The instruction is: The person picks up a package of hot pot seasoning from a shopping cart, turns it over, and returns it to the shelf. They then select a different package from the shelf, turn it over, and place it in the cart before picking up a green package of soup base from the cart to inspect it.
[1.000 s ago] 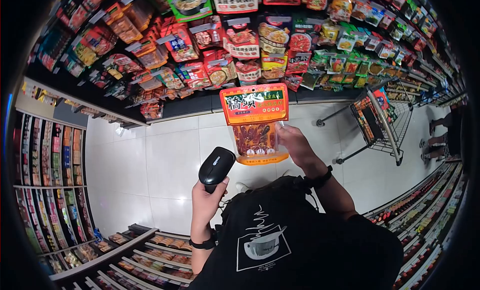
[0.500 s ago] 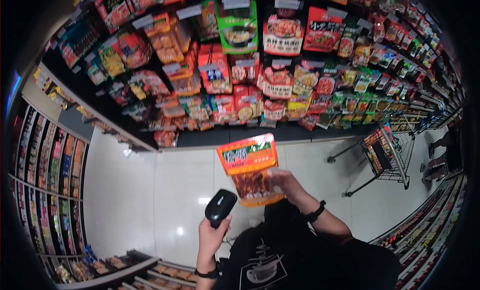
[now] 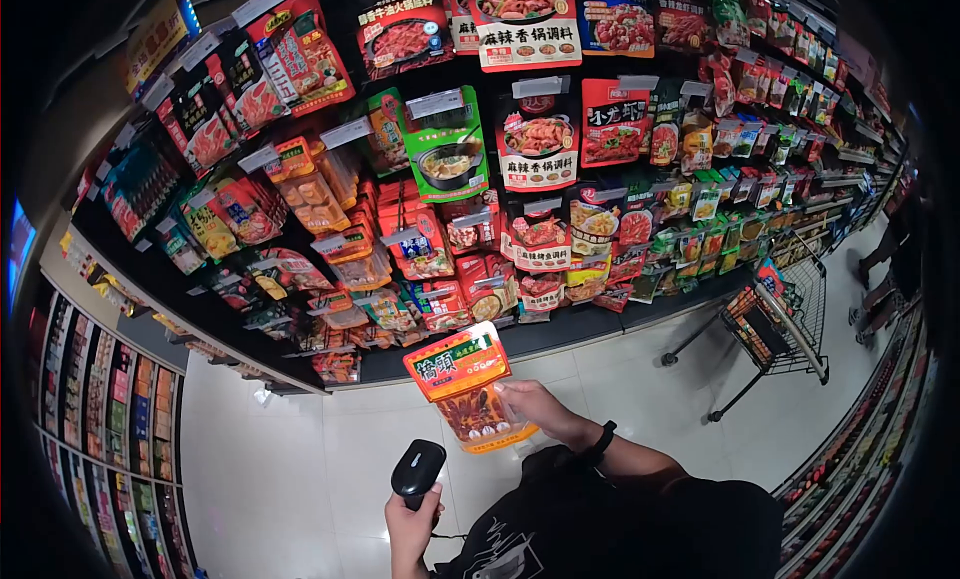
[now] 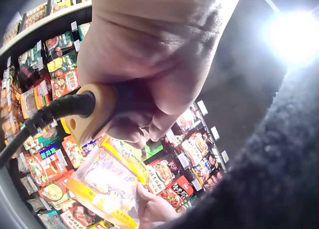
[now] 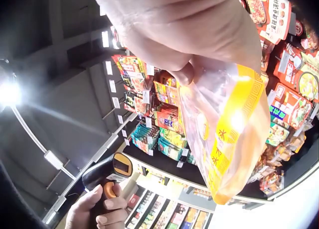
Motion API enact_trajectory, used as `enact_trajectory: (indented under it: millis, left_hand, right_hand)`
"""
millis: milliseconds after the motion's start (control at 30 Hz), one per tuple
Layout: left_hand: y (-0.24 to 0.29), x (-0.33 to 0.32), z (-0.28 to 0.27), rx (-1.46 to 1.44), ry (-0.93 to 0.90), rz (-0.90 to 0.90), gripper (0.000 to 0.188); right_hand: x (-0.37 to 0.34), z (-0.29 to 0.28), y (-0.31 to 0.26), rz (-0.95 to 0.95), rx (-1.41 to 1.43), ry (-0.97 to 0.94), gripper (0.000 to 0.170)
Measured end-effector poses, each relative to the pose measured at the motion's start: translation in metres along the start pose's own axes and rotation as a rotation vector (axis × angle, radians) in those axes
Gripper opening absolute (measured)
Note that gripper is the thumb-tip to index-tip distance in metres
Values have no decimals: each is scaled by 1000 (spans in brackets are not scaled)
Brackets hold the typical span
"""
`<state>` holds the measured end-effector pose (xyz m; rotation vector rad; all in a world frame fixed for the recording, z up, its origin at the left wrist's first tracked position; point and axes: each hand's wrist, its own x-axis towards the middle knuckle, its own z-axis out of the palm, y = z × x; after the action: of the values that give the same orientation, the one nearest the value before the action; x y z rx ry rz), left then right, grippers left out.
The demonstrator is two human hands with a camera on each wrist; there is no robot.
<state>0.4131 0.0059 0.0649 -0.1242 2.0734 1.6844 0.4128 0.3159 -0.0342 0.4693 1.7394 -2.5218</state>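
Observation:
A black handheld barcode scanner is gripped in my left hand, its head pointing up and away from me. In the left wrist view its cable runs from the handle's butt. An orange trigger shows under the fingers in the right wrist view. My right hand pinches the right edge of a food pouch. The pouch has a red printed top and a clear window onto dark reddish contents. It tilts to the left, just beyond the scanner and slightly right of it, with a gap between.
Ahead stands a dark shelf rack hung with many seasoning packets, including a green pouch. To the right is a shopping cart holding goods, with a person's legs behind it. More shelving lines the left side.
The head view has tilted up, showing more of the rack. The pouch has turned from nearly upright to leaning left. Both hands keep hold of the scanner and the pouch.

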Motion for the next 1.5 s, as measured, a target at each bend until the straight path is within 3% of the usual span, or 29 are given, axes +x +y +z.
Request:
enact_trajectory:
  millis: [233,467,567,700,800,867,1100,1200,1333,1500]
  left_hand:
    - [6,55,-3,-19,-35,41,20]
    - [4,81,-13,-15,-69,16,18]
    - [2,85,-28,-26,-71,21,17]
    - [0,92,-57,10,-150,81,16]
    - [-17,95,-82,9,-199,125,16]
    - [-29,99,-102,21,-234,64,16]
    - [-31,103,-139,118,-359,60,16]
    - [-19,100,-137,96,-395,-66,21]
    - [-34,111,-126,155,-494,49,20]
    - [-30,99,-98,210,-681,34,27]
  right_hand:
    - [56,-2,-14,73,27,-95,44]
    - [68,-6,-31,69,-2,33,44]
    - [61,-1,-35,18,-242,125,46]
    - [40,36,-38,8,31,187,46]
    - [24,55,-17,-73,62,254,46]
    - [19,48,17,-47,-34,319,46]
    - [-46,81,43,-78,14,528,43]
    - [-76,98,57,-86,95,638,40]
    - [-120,114,64,-88,148,741,39]
    - [-177,121,75,-204,213,945,36]
